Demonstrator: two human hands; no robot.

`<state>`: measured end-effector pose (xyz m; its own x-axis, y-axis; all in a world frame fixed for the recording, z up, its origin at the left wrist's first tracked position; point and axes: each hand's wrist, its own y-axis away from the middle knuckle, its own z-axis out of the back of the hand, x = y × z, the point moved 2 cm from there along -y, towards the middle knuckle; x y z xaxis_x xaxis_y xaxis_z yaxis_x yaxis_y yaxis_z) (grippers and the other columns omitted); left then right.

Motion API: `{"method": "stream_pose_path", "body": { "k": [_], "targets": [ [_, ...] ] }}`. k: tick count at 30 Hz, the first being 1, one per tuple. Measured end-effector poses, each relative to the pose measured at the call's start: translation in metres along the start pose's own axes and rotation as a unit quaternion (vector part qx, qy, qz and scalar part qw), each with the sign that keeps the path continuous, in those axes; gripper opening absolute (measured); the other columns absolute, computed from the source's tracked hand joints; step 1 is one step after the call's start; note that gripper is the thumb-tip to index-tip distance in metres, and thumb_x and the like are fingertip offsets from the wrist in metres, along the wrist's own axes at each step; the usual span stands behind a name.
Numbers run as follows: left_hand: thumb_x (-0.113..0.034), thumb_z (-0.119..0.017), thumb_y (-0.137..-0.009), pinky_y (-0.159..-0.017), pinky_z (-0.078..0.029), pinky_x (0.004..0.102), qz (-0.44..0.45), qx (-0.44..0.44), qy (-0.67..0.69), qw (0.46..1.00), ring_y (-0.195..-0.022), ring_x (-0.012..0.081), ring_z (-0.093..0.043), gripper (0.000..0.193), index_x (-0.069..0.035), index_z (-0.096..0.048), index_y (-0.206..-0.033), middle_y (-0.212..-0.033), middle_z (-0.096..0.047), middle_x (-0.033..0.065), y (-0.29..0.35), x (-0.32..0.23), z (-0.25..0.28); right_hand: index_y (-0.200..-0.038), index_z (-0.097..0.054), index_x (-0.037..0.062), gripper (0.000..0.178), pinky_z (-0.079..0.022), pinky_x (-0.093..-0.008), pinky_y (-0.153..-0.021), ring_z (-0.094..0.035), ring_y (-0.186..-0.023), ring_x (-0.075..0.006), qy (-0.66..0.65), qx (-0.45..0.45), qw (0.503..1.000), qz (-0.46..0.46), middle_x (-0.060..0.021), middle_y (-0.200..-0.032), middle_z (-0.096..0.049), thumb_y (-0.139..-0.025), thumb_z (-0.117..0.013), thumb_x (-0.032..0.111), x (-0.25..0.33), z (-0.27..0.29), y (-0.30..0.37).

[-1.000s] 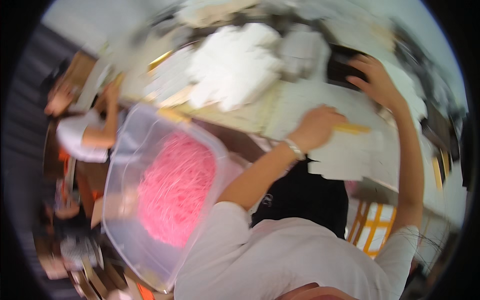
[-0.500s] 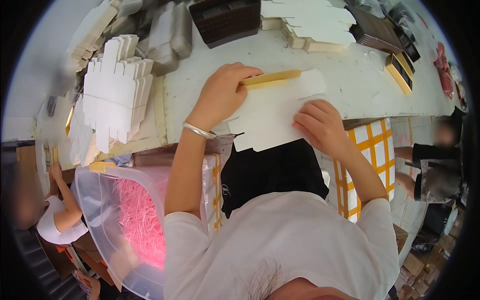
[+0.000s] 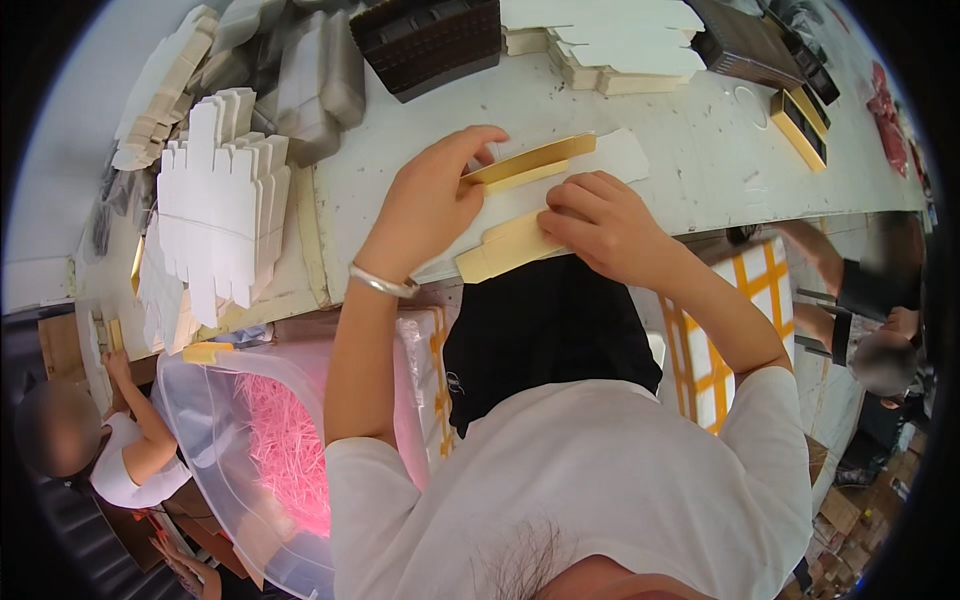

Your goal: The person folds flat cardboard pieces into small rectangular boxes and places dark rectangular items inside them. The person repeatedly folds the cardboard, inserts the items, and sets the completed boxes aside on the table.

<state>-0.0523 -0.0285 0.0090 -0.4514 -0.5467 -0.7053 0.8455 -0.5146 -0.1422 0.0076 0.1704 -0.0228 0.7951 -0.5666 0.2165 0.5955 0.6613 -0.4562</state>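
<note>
Left grip: Your left hand [image 3: 428, 195] is narrowed on the gold-and-white folded card blank [image 3: 535, 158], thumb on the near side of its upright far panel, fingers curling behind that panel's left end.
Right grip: Your right hand [image 3: 612, 232] is narrowed on the blank's pale-gold near panel, fingers bent close together toward its right end.
Blank: It lies between your hands and partly under the right one; both long panels stand raised from the white middle, and a white flap reaches out beyond your right fingers.
Wrist: A shiny silver metal bangle [image 3: 383, 284] sits just behind your left hand.
Work surface: A scuffed white bench [image 3: 700, 130] spreads beneath and beyond both hands.
Left of your left hand: A thick stack of white die-cut card blanks [image 3: 222, 180] lies well apart, with cloudy grey plastic trays [image 3: 330, 80] past it.
Beyond your hands: Dark brown ribbed plastic trays [image 3: 430, 50] stand ahead of the left; a second pile of white cut card [image 3: 620, 45] lies ahead of the right.
Right of your right hand: A slim gold box with dark panels [image 3: 798, 130] rests farther out.
Below left hand: A clear plastic tub [image 3: 205, 420] holds pink shredded filler [image 3: 285, 450].
Below right hand: A white box crossed with orange-yellow tape [image 3: 712, 392] stands beside your forearm.
Far left: A person in a white top [image 3: 140, 455] reaches toward the bench.
</note>
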Motion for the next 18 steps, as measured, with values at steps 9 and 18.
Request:
{"method": "stream_pose_path", "body": {
  "k": [9, 18],
  "targets": [
    [-0.019, -0.075, -0.071, -0.077, -0.042, 0.0334, -0.119, -0.084, -0.161, 0.976, -0.086, 0.0206, -0.058, 0.025, -0.01, -0.065, -0.092, -0.092, -0.063, 0.0021, 0.071, -0.041, -0.047, -0.097, -0.061, 0.0036, 0.025, -0.044, -0.0357, -0.076, -0.054, -0.088, -0.0254, -0.038, 0.013, 0.997, -0.059, -0.0075, -0.091, -0.053, -0.075, -0.067, 0.014, 0.023, 0.012, 0.02],
    [-0.019, -0.071, -0.077, -0.078, -0.044, 0.0352, -0.116, -0.213, -0.135, 0.961, -0.087, 0.0255, -0.06, 0.018, -0.01, -0.066, -0.092, -0.099, -0.065, 0.0059, 0.055, -0.049, -0.026, -0.077, -0.058, 0.0025, 0.012, -0.047, -0.0413, -0.064, -0.061, -0.076, -0.0322, -0.131, 0.157, 0.962, -0.181, -0.0113, -0.075, -0.063, -0.08, -0.065, 0.012, -0.003, 0.023, -0.031]
  ]
}}
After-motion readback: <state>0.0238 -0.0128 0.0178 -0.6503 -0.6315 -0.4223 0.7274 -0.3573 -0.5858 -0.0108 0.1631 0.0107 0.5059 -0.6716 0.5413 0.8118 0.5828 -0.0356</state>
